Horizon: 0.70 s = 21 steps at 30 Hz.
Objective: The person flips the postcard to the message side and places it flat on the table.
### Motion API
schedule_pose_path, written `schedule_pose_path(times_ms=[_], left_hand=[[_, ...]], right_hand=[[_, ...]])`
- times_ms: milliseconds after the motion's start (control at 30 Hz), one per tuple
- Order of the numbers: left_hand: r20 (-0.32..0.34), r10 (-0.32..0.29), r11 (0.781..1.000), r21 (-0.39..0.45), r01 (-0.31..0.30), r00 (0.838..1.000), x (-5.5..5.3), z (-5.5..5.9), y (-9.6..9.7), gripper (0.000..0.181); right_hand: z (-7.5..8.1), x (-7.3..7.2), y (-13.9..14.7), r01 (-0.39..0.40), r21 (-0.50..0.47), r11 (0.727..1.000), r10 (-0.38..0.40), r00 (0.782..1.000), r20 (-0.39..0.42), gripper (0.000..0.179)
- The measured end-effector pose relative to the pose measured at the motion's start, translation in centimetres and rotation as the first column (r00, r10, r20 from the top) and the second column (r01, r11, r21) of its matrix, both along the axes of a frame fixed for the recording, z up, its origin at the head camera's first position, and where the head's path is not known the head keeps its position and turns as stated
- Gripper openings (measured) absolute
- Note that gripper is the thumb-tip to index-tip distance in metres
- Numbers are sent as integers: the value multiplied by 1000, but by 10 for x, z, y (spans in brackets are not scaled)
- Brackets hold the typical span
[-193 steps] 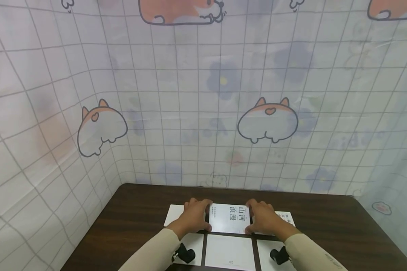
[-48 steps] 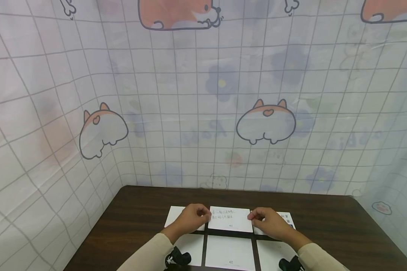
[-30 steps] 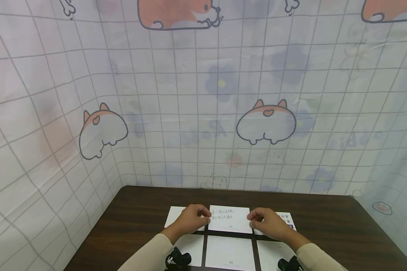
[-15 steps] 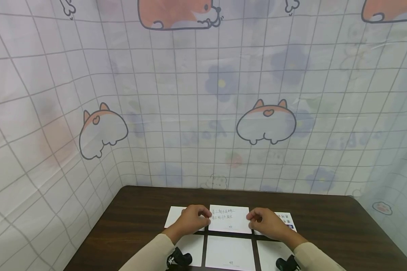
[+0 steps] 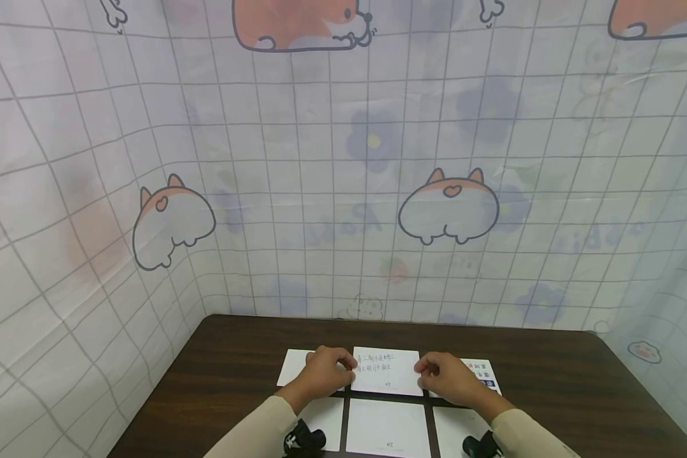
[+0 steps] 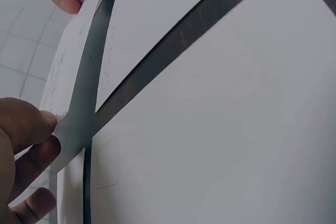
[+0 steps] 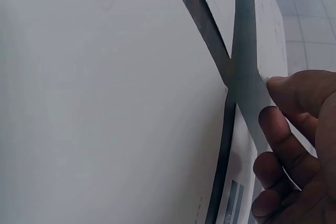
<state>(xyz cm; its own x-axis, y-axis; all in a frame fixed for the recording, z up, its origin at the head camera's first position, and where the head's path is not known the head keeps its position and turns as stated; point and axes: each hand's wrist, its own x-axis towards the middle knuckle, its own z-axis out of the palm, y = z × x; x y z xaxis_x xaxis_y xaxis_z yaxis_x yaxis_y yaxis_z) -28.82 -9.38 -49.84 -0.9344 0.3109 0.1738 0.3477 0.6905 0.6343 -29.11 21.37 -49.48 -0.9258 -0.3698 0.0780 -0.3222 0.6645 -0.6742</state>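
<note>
A white card (image 5: pixel 386 375) with handwritten lines and a small mark at its bottom lies in the middle of the back row in the head view. My left hand (image 5: pixel 323 374) pinches its left edge between thumb and finger. At its right edge, my right hand (image 5: pixel 449 378) does the same. The left wrist view shows the card (image 6: pixel 73 61) edge-on, thumb on top at its near corner. In the right wrist view, my right hand (image 7: pixel 304 124) has its other fingers curled below the card (image 7: pixel 270 30).
Other white cards stand in rows on the dark wooden table (image 5: pixel 240 362): a left card (image 5: pixel 293 366) and a printed right card (image 5: pixel 481 370), both partly behind my hands, and a front middle card (image 5: pixel 387 427) with cards either side. A patterned curtain (image 5: pixel 332 254) hangs behind.
The middle card showed printed characters 6.4 s ago; now its handwritten side faces up. Over the last second or so, card and right hand shift slightly left; the card looks less tilted.
</note>
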Motion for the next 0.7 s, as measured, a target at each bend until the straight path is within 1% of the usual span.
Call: schedule_pose_path(times_ms=[333, 567, 700], left_hand=[[-24, 30, 998, -55, -31, 999, 0, -1, 3, 9], [-55, 23, 996, -79, -28, 998, 1, -2, 3, 11], [-64, 19, 996, -89, -24, 998, 1, -3, 3, 12]], right_hand=[[2, 2, -4, 27, 15, 1000, -27, 1000, 6, 15], [-1, 1, -5, 40, 35, 999, -40, 999, -11, 17], [-1, 0, -6, 47, 41, 998, -47, 999, -1, 18]])
